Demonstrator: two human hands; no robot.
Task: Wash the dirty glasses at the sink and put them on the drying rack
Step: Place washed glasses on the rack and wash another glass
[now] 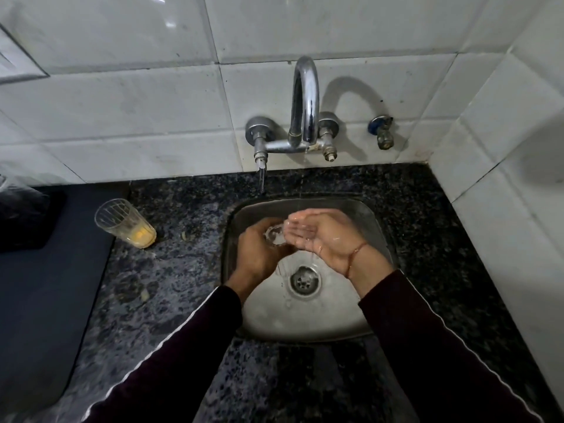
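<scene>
Left hand round sideways glass, mouth rightward

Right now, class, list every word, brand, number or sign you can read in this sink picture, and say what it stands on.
None can be read.
Glass on the counter: ridged sides and yellow dregs, no print.
Glass in the left hand: clear, no marking shows.
Tap: bare chrome, no brand visible.
Small valve: blue part, no lettering legible.
Wall tiles: plain.
</scene>
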